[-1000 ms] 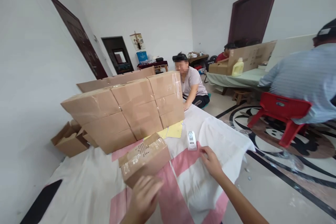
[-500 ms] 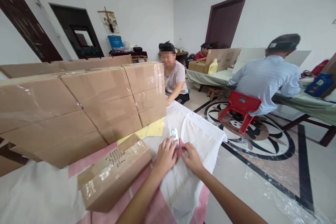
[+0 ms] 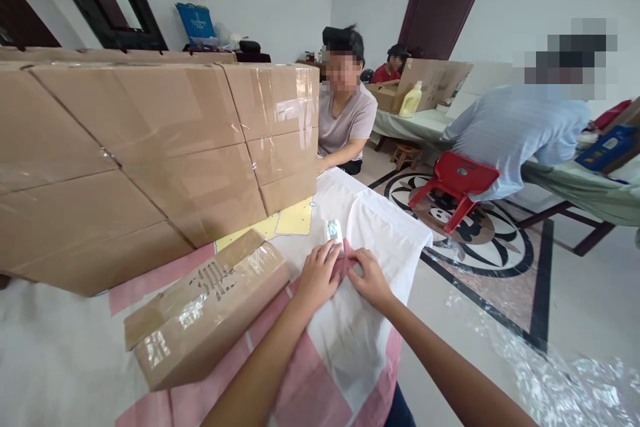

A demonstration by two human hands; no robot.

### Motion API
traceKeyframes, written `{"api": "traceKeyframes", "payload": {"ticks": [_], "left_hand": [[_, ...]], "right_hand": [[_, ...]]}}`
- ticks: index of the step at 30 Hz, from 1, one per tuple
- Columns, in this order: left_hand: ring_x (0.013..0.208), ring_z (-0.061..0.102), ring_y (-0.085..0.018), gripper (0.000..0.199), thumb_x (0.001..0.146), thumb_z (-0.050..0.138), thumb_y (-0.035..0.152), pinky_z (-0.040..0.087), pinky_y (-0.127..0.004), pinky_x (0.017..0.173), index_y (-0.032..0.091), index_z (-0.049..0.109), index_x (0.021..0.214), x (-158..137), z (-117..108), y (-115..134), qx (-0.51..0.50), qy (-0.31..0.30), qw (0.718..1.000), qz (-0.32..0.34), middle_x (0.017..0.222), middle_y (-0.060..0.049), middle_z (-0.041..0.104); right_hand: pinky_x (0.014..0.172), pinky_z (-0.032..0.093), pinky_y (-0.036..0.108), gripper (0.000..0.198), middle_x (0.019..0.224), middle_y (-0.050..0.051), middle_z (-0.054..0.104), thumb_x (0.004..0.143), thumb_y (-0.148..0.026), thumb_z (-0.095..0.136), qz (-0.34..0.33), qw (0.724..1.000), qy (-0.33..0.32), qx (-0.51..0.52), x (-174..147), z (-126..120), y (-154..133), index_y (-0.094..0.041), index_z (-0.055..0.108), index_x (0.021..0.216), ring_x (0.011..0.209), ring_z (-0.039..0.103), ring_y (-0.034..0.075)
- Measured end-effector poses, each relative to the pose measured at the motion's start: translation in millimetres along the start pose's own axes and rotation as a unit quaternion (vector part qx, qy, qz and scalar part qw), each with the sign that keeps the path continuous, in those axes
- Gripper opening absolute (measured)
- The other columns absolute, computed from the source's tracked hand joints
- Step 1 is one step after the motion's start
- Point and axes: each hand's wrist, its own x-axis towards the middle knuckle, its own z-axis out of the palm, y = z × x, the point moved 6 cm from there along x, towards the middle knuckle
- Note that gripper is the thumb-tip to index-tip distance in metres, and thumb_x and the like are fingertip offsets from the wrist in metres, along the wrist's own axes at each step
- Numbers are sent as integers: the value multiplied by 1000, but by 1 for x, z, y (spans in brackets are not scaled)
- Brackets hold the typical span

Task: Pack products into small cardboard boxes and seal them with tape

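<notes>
The small white oblong plastic-looking device (image 3: pixel 333 229) lies lengthwise away on pink-and-white cloth (image 3: pixel 320 380), near end at my left hand (image 3: pixel 320 272), closer than my right hand (image 3: pixel 371 278); fingers curled; whether gripping, I can't tell.

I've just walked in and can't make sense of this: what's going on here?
A person's left hand rests at the near end of a small white device on the cloth. The right hand, beside it, is at a raised pink fold; whether it grips is hard to tell. A taped box lies to the left, in front of stacked boxes. A co-worker is by the stack's right end.
</notes>
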Motion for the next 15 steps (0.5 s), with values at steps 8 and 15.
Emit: {"api": "traceKeyframes", "payload": {"ticks": [8, 15], "left_hand": [[137, 43, -30, 68, 86, 61, 17, 35, -48, 117, 25, 42, 150, -5, -1, -12, -127, 53, 989, -45, 150, -10, 48], [103, 61, -22, 29, 86, 62, 24, 49, -35, 91, 20, 64, 115, 14, -2, -34, -246, 89, 948, -182, 114, -8, 59]], "right_hand": [[91, 46, 39, 17, 92, 5, 68, 79, -20, 60, 37, 999, -21, 4, 3, 5, 11, -21, 67, 94, 93, 60, 24], [78, 55, 35, 44, 113, 11, 67, 97, -35, 38, 86, 994, 44, 53, 55, 12, 32, -18, 46, 137, 88, 67, 20]]}}
